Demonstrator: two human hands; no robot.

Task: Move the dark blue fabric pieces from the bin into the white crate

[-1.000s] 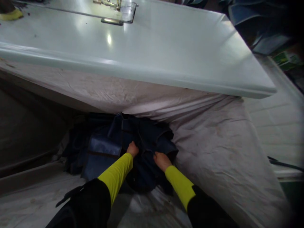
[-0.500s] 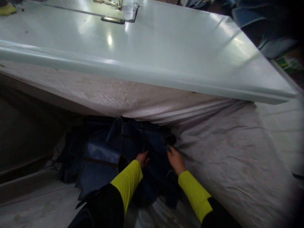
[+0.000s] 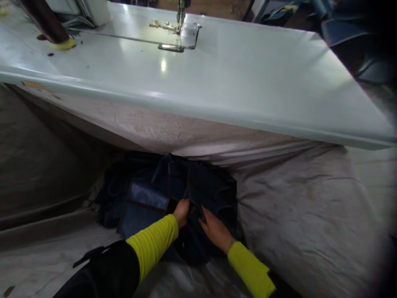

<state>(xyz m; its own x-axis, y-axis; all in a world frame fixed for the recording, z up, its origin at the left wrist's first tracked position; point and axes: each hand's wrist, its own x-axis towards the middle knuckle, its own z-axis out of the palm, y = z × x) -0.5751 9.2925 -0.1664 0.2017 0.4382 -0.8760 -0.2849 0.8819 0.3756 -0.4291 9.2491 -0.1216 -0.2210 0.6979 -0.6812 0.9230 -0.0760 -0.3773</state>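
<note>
A heap of dark blue denim pieces lies in a cloth-lined hollow below the table edge. My left hand is closed on the edge of one denim piece near the middle of the heap. Just to its right, my right hand reaches in with thumb and fingers at the same denim piece. Its fingertips are dark against the cloth, and whether they pinch it is hard to see. One piece at the left of the heap has a dark band across it.
Above the heap is a pale sewing table with a sewing machine's needle area at the back. Greyish cloth hangs from its edge and lines the hollow. More denim pieces lie beyond the table at the far right.
My right hand has moved left, closer to my left hand. The denim between them has shifted and folded. The view has tilted up, showing more of the sewing machine.
</note>
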